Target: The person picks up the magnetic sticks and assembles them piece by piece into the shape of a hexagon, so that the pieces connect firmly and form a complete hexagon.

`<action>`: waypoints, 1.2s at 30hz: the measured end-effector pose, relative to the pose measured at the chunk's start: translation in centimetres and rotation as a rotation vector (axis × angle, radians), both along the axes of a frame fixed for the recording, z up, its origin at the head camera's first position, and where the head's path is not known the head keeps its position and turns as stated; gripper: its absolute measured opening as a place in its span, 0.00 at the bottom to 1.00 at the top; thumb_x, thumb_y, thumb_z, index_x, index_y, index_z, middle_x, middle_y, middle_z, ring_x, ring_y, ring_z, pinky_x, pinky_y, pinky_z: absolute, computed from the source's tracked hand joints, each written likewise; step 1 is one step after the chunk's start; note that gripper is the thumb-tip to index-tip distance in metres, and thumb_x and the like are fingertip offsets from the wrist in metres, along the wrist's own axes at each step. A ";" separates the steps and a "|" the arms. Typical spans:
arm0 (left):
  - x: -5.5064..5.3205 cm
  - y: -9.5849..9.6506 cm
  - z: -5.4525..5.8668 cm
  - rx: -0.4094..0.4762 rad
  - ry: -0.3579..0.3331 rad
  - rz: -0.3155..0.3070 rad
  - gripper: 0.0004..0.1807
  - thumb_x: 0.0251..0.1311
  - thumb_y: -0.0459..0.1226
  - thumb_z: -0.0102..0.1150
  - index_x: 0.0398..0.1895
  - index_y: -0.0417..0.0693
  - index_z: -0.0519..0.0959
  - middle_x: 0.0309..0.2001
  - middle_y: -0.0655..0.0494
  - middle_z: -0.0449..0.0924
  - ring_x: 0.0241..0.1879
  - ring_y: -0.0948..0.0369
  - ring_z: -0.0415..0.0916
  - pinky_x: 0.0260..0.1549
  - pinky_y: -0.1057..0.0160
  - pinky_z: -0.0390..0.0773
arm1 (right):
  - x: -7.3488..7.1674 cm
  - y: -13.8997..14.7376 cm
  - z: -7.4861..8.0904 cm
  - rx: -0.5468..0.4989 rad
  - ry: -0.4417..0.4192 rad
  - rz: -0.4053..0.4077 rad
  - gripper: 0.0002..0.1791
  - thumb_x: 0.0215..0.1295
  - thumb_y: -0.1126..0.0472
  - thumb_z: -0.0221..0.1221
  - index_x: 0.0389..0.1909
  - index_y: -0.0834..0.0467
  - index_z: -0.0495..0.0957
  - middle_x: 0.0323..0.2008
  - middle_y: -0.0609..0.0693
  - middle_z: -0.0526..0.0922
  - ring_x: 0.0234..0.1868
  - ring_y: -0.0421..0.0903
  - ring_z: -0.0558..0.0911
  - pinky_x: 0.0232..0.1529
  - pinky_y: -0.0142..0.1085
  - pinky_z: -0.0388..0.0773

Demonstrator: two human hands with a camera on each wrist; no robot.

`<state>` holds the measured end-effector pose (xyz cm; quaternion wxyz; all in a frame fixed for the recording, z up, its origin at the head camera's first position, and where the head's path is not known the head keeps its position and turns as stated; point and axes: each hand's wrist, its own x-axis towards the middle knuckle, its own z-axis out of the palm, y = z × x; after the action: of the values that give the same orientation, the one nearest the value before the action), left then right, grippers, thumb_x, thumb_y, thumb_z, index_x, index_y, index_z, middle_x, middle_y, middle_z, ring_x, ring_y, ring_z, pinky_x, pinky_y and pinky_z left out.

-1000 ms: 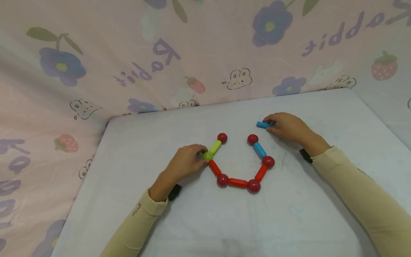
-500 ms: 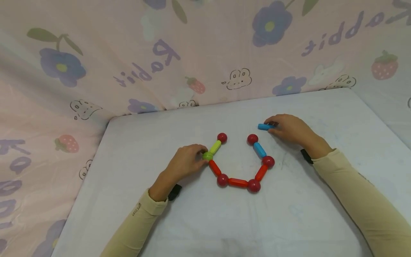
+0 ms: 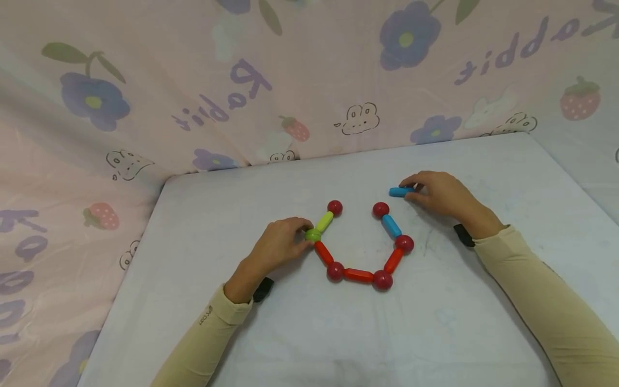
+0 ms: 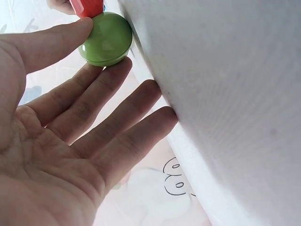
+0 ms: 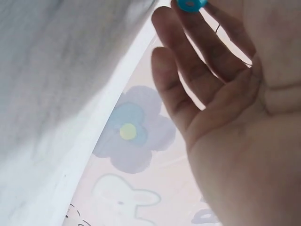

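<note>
On the white table lies an open ring of magnetic-looking balls and rods. At its left side my left hand [image 3: 276, 247] pinches a green ball [image 3: 312, 235] between thumb and fingertips; the left wrist view shows that green ball [image 4: 109, 40] with a red rod [image 4: 87, 6] joined to it. A yellow-green rod [image 3: 324, 222] runs from the ball to a red ball [image 3: 335, 208]. Past the gap, another red ball [image 3: 381, 209] tops a blue rod [image 3: 391, 226]. Behind it my right hand [image 3: 442, 194] pinches a loose blue rod [image 3: 399, 192], lying roughly level; its end shows in the right wrist view.
Red rods [image 3: 358, 276] and red balls [image 3: 335, 271] form the near side of the ring. The white table [image 3: 309, 333] ends at the back against a pink printed curtain [image 3: 309, 80], which also hangs at the left.
My right hand has shifted slightly to the right and nearer with the loose blue rod. The left hand and the ring have stayed where they were.
</note>
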<state>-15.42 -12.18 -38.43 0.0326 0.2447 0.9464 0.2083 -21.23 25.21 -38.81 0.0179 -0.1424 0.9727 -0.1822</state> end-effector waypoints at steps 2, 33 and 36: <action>0.0 0.0 0.1 0.005 0.003 -0.001 0.17 0.58 0.38 0.70 0.50 0.45 0.83 0.45 0.53 0.86 0.46 0.57 0.82 0.49 0.56 0.82 | 0.0 0.1 0.0 -0.027 0.018 -0.003 0.19 0.66 0.59 0.64 0.58 0.55 0.80 0.50 0.57 0.85 0.49 0.55 0.80 0.53 0.55 0.78; 0.0 -0.1 0.3 -0.008 0.008 -0.006 0.17 0.58 0.39 0.71 0.50 0.46 0.84 0.45 0.54 0.87 0.46 0.57 0.82 0.49 0.56 0.82 | 0.4 -0.7 0.5 -0.131 0.189 0.018 0.19 0.64 0.61 0.66 0.56 0.56 0.81 0.47 0.56 0.86 0.46 0.53 0.83 0.51 0.53 0.80; 0.0 -0.1 0.2 -0.007 -0.005 -0.003 0.17 0.58 0.40 0.70 0.50 0.46 0.84 0.45 0.54 0.87 0.47 0.57 0.82 0.50 0.56 0.82 | 0.5 -1.1 0.4 -0.139 0.181 0.025 0.19 0.64 0.60 0.66 0.56 0.56 0.81 0.47 0.55 0.86 0.45 0.53 0.83 0.50 0.53 0.80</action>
<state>-15.41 -12.33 -38.19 0.0359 0.2454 0.9468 0.2053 -20.74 24.09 -38.37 -0.0776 -0.1711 0.9535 -0.2356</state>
